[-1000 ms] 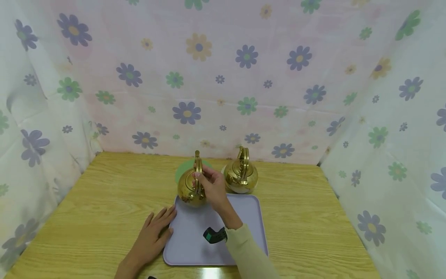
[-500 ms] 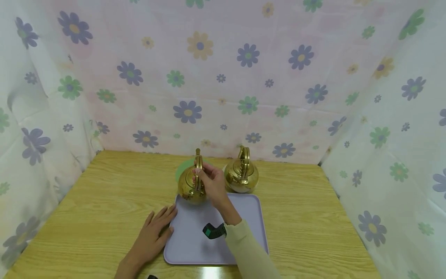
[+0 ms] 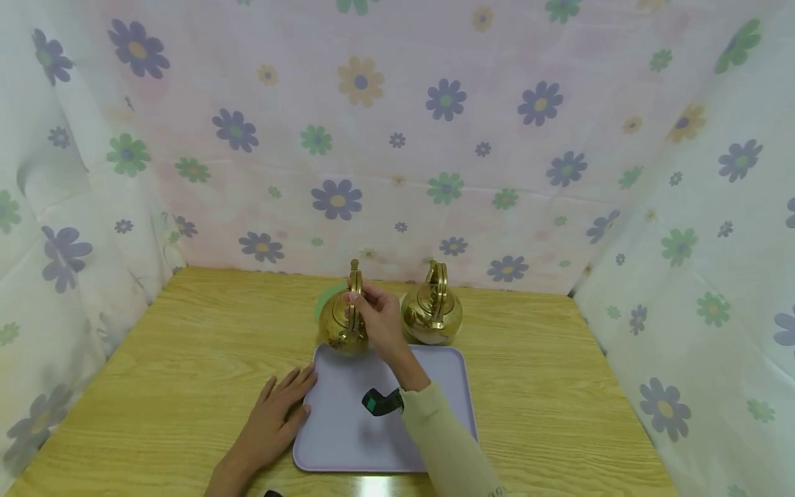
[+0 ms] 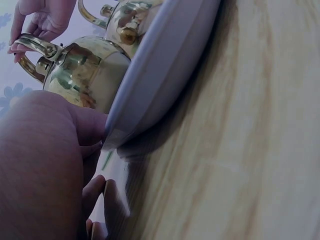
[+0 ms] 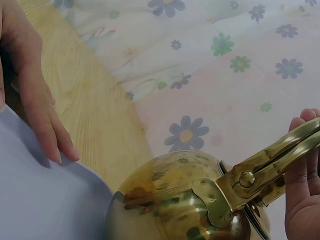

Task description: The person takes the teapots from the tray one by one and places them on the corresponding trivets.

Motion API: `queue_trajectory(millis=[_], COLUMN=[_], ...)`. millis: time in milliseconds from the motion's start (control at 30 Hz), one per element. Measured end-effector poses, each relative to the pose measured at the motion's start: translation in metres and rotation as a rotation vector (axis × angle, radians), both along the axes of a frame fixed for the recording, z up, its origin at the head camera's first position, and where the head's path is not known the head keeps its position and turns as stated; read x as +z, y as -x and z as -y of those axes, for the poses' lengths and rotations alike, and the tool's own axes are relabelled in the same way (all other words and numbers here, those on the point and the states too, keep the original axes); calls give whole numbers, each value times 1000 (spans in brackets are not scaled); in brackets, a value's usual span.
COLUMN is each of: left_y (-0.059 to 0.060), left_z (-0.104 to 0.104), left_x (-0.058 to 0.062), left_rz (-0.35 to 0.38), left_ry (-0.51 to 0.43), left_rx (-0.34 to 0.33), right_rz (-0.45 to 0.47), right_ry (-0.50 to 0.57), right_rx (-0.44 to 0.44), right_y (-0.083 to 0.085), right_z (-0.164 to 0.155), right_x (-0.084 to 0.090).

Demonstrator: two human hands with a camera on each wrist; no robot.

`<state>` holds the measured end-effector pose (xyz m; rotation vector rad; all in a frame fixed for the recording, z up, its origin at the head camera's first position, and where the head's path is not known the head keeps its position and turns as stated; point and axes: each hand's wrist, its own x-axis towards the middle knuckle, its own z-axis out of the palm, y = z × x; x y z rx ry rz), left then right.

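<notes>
My right hand (image 3: pixel 386 328) grips the upright handle of a shiny gold teapot (image 3: pixel 332 330), fingers and thumb around the metal. The teapot's near side overlaps the back left corner of a pale lilac tray (image 3: pixel 348 421) in the head view. My left hand (image 3: pixel 271 417) lies at the tray's left side with fingers spread, fingertips and thumb at the rim. From the left wrist, the held teapot (image 4: pixel 82 75) shows just beyond the tray wall (image 4: pixel 160 75). In the right wrist view its riveted handle (image 5: pixel 270 167) rises toward the curled fingers.
A second gold teapot (image 3: pixel 417 324) stands to the right, close behind the tray. A green round mat (image 3: pixel 324 300) shows partly behind the held teapot. The wooden table (image 3: pixel 546 386) ends at a flowered curtain (image 3: pixel 397 117) behind and on both sides.
My right hand and the held teapot have shifted slightly back, away from the tray's middle, covering more of the green mat. The left hand and the second teapot have stayed put.
</notes>
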<state>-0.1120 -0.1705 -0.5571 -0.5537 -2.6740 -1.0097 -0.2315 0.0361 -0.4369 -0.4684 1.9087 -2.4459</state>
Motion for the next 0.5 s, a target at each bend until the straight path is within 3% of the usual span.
queue_trajectory(millis=[500], left_y=[1], left_z=[1], left_x=[-1], left_rz=[9], left_ry=[-1], left_rx=[4], right_rz=[-35], right_ry=[-21], right_rx=[-4], right_y=[22], right_z=[4], right_x=[4])
